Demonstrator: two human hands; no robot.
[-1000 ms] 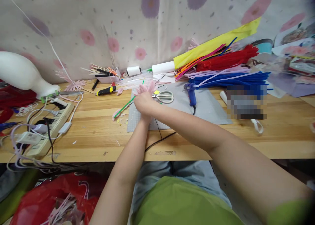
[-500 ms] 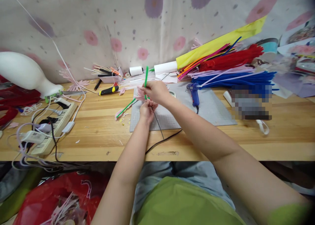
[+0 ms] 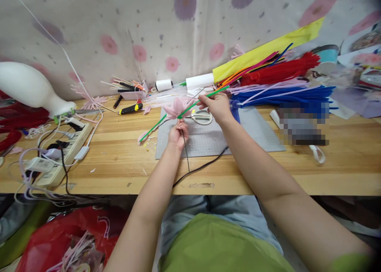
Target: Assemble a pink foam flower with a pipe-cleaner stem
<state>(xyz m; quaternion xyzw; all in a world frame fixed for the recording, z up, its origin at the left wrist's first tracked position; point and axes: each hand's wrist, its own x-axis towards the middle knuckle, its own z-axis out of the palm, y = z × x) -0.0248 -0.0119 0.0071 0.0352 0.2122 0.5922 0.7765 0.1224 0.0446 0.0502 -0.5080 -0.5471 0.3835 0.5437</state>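
My left hand (image 3: 177, 135) is closed around the base of a pink flower (image 3: 175, 108), and a thin dark stem (image 3: 186, 153) sticks out below the fist. A green pipe cleaner (image 3: 190, 106) runs from the flower's base up to the right. Its far part is pinched in my right hand (image 3: 216, 105). Left of the flower lies another green pipe cleaner (image 3: 152, 129) with a pink petal at its lower end. Scissors (image 3: 203, 117) rest on the grey cutting mat (image 3: 258, 135) between my hands. A blue glue gun (image 3: 235, 112) is partly hidden behind my right hand.
Blue pipe cleaners (image 3: 285, 97) and red pipe cleaners (image 3: 279, 71) are piled at the back right. A yellow-black utility knife (image 3: 131, 108) lies left of the mat. On the left are a power strip (image 3: 67, 157) with tangled cords and a white mannequin form (image 3: 32, 87).
My right hand has moved right, drawing the green pipe cleaner from upright above the flower to a slant toward the right. The flower and scissors now show more fully.
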